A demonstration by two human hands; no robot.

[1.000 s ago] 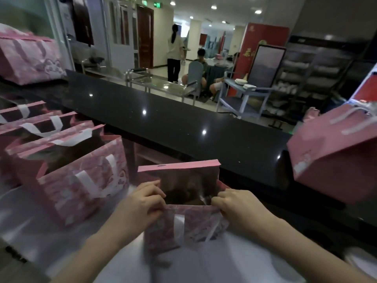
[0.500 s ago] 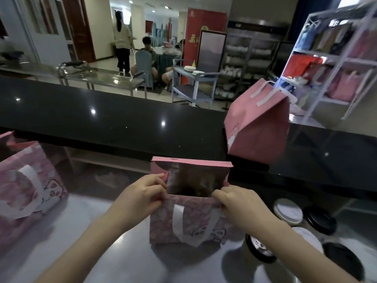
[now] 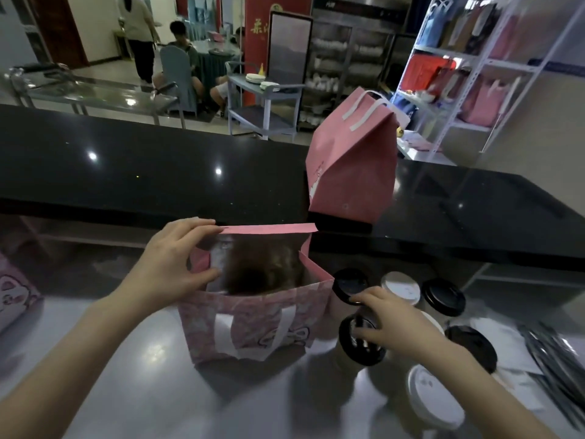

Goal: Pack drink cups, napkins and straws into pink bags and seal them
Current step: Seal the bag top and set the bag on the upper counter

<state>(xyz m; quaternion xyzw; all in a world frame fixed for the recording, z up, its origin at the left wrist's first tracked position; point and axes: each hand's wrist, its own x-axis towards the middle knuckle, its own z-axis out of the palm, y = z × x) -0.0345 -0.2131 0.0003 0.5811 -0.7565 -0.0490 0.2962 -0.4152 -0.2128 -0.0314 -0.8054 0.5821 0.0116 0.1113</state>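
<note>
An open pink bag (image 3: 253, 324) with white handles and a rabbit print stands on the grey worktop in front of me. My left hand (image 3: 177, 261) grips the bag's left side, fingers over the raised back flap and thumb on the side fold. Right of the bag, my right hand (image 3: 386, 324) curls over a cup with a black lid (image 3: 359, 343). Several more lidded cups stand around it, such as a black-lidded one (image 3: 443, 297) and a white-lidded one (image 3: 400, 286). Whether the bag holds anything is hidden in its dark inside.
A sealed pink bag (image 3: 354, 160) stands on the raised black counter (image 3: 158, 172) behind. Part of another printed pink bag (image 3: 12, 296) shows at the left edge. Wrapped straws (image 3: 557, 353) lie at the far right. People sit and walk in the room beyond.
My right hand has left the bag's front rim and moved right onto a black-lidded cup. My left hand has shifted up onto the back flap. The view has swung right.
</note>
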